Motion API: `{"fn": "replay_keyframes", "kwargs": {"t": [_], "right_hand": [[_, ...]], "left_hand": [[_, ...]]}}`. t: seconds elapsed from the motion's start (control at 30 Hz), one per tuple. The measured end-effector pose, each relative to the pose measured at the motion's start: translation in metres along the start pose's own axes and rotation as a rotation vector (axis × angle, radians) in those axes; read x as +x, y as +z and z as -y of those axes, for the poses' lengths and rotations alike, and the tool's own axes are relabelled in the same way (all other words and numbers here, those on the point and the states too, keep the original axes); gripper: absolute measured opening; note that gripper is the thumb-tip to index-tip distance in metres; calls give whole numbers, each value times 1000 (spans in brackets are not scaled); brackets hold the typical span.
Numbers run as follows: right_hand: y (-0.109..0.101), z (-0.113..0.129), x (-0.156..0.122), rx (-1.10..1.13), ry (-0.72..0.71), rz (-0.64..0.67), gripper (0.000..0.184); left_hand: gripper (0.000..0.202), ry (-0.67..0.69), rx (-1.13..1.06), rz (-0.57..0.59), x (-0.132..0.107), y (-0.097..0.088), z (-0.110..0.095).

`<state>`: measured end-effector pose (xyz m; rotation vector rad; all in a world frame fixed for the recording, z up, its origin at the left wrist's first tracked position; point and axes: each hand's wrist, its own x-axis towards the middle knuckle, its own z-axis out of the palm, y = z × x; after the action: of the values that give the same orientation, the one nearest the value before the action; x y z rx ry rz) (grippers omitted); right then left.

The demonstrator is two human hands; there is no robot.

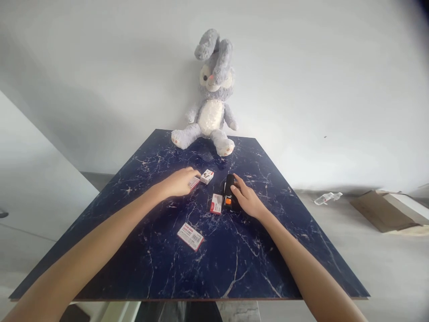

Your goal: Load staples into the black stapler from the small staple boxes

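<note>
My left hand (182, 182) is closed on a small red-and-white box (193, 182), its fingers over the box's far side. Just right of those fingers sits a white box (207, 176) with a dark picture on top. My right hand (247, 197) is wrapped around the right side of a black stapler (229, 184) with an orange part; my palm hides some of it. Close against the stapler's left is a red-and-white staple box (216, 204). Nearer to me, a larger-looking printed box (190, 236) with a barcode lies flat and slanted.
A grey plush rabbit (212, 117) sits at the far end of the dark blue marbled table (161, 264), against the wall. On the floor to the right are a clear plastic bottle (327, 198) and an opened cardboard box (385, 210). A white panel stands at the left.
</note>
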<state>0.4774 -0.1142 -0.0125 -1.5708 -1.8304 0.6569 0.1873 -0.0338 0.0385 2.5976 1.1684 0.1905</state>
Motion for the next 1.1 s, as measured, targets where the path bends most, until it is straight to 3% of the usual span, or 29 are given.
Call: {"fn": "replay_keyframes", "kwargs": {"t": [0.13,0.27,0.43,0.6,0.7,0.83,1.1], "right_hand": [[-1,0,1,4,-9,10,64],[-3,1,1,-11,-19,9,64],[-3,1,0,-24,-26,2,63],[-3,-1,1,-15,-52,-5,62],[-3,-1,1,-19,-54,-14,62],[-4,1,1,-18,-51,-9,62],[-4,3,-1,46,-36,21,63]], "left_hand": [[68,85,-50,155,3,-1,17],[72,99,-110,200,2,2,8],[66,193,-238,152,-4,4,-25],[69,308,-306,102,-5,26,-47],[72,296,-324,89,-4,38,-48],[78,226,-368,-16,-3,50,-45],[90,192,-381,-67,0,58,-42]]}}
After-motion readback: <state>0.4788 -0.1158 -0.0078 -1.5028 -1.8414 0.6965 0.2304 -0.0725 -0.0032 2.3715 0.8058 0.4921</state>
